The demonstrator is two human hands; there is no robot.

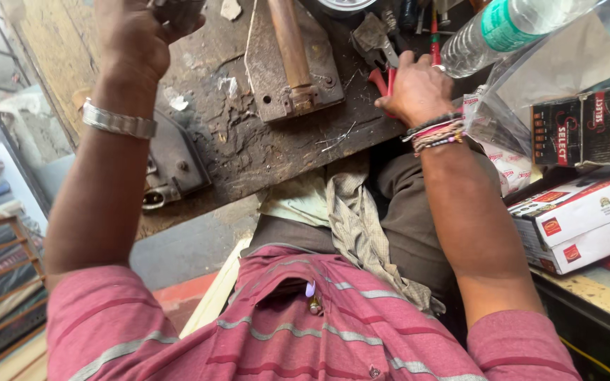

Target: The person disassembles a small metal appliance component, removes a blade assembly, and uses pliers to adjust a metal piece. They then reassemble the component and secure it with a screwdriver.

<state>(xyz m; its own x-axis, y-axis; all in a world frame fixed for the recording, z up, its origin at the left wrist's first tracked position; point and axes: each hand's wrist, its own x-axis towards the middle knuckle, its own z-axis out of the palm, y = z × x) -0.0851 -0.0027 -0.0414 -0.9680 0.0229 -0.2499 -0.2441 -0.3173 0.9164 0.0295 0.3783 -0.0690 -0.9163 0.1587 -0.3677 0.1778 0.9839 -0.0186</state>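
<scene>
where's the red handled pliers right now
In the head view, upper right of the bench: the red-handled pliers lie under the right hand, beside the water bottle.

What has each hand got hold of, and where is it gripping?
The right hand closes over the red handles of the pliers on the bench. The left hand grips a small dark object at the frame's edge; what it is cannot be told.

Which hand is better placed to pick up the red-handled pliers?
The right hand, probably. It already rests on the red-handled pliers on the worn wooden bench. The left hand is raised at the far side, closed on a dark object that is cut off by the frame edge.
</scene>
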